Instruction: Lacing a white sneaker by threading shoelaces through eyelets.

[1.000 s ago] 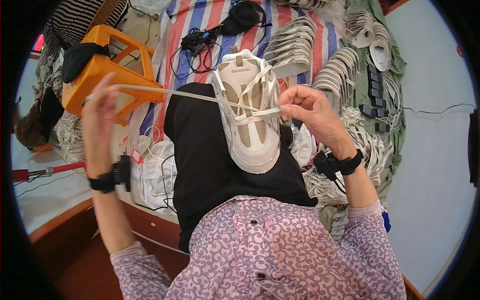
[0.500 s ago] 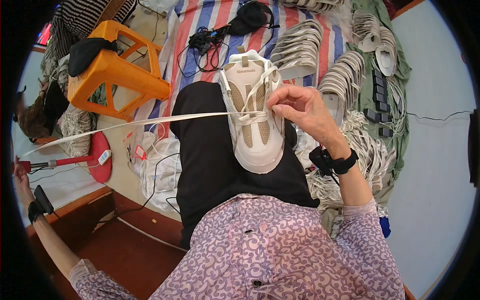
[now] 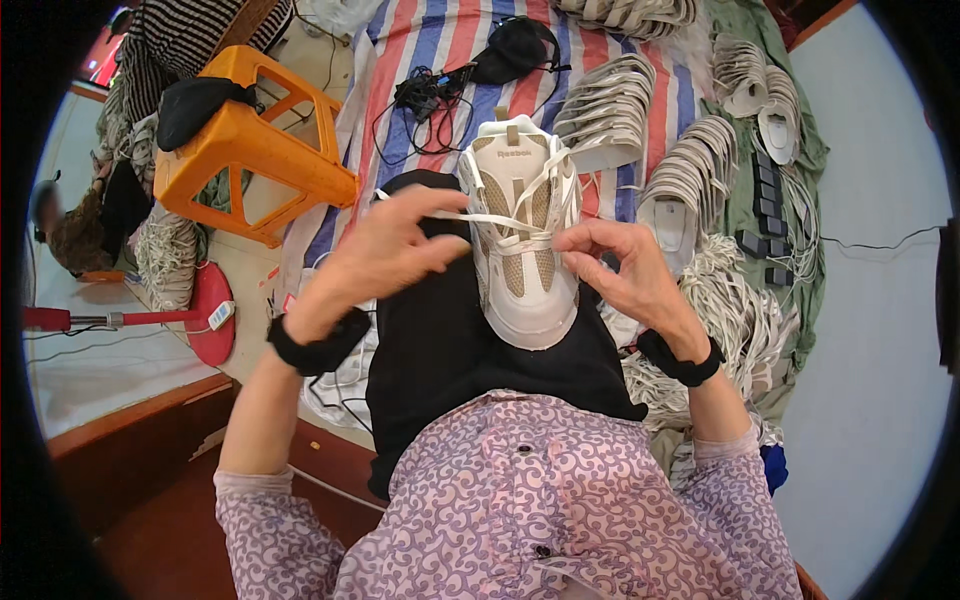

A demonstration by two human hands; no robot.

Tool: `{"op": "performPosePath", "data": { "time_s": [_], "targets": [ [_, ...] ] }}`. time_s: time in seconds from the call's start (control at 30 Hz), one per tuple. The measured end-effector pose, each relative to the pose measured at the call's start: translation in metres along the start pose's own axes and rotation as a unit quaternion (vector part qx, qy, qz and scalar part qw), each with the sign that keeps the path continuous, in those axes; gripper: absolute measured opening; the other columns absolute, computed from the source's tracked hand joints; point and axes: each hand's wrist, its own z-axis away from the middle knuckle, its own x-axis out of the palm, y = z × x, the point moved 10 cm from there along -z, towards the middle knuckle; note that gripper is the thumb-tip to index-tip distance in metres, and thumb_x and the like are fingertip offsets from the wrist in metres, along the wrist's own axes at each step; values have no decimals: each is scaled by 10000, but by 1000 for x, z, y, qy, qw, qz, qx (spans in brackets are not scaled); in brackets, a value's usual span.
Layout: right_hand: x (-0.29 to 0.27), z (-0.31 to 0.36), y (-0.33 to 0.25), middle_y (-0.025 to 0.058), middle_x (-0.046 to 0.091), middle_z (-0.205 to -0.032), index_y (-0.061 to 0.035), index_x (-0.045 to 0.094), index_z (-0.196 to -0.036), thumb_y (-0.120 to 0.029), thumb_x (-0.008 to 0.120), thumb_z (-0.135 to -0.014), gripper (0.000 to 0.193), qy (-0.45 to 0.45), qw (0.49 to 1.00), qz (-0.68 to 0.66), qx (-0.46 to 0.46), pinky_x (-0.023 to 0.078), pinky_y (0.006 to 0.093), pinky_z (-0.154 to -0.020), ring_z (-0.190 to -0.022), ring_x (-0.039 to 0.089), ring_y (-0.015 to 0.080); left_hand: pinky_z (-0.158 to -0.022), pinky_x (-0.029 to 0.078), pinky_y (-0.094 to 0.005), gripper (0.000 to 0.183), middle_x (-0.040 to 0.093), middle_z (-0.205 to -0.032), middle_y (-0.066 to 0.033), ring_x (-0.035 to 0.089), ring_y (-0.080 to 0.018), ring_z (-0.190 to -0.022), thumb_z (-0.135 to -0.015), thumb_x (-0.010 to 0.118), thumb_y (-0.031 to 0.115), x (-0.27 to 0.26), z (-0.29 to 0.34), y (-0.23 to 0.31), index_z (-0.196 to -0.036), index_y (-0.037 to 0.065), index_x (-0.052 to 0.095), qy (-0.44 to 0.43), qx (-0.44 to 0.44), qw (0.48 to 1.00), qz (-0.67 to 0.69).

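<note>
A white and beige sneaker [image 3: 532, 310] rests on my black-clad lap, its toe toward me. A flat off-white shoelace [image 3: 490, 218] crosses its lower eyelets, and one strand runs left across the tongue to my left hand. My left hand [image 3: 400, 245], blurred, hovers left of the sneaker with thumb and forefinger apart; the strand passes by its fingertips. At the right eyelet edge, my right hand [image 3: 625, 262] has thumb and forefinger bent together against the shoe. Whatever they pinch is hidden.
Beyond my knees, stacked beige shoe uppers [image 3: 605, 110] lie on a striped sheet [image 3: 420, 40]. A heap of laces [image 3: 735, 310] is at right, near small black boxes [image 3: 768, 205]. An orange stool [image 3: 225, 155] stands left, beside a red round base [image 3: 212, 335]. Another person sits far left.
My left hand has come in from the far left to beside the sneaker, and the long taut lace no longer stretches out that way. My right hand has moved slightly down the eyelet edge.
</note>
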Motion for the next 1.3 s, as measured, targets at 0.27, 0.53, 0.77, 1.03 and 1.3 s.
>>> {"op": "performPosePath", "data": {
  "time_s": [0.27,0.53,0.77,1.03,1.3],
  "targets": [
    [24,6,-45,111,625,-654,-4,697,-1059,19,663,-825,237,-5,991,87,-103,469,307,-548,-537,585,191,-491,416,-169,279,601,-671,26,526,-10,-554,-978,612,251,-40,8,37,-849,20,702,-55,-125,982,127],
    [46,-46,-52,147,673,-644,-7,555,-891,-29,650,-750,171,77,829,542,-113,505,377,-506,-604,705,290,-813,600,-264,206,616,-1087,-164,640,-210,-986,-1034,509,111,-185,29,47,-1108,-79,535,89,11,815,572],
    [14,-43,-43,176,707,-733,24,652,-896,-36,627,-807,110,93,983,153,-41,543,395,-596,-666,711,293,-1118,476,-444,235,433,-1428,-340,470,-403,-1341,-968,524,-60,-303,133,-12,-1193,-128,510,255,73,740,618],
    [-6,-40,-40,68,684,-910,31,628,-1109,-70,620,-932,205,-53,850,-525,19,470,293,-912,-903,638,160,-1141,436,-426,439,399,-1499,-259,389,-395,-1403,-982,426,-99,-416,333,-103,-1420,-115,388,497,140,622,588],
    [-235,9,25,16,465,-834,34,461,-1341,44,541,-955,394,68,781,-620,-24,400,279,-697,-712,424,124,-1136,418,-405,440,400,-1518,-229,392,-315,-1416,-1018,386,-49,-448,505,-133,-1458,-66,383,517,144,594,599]
  ]
}}
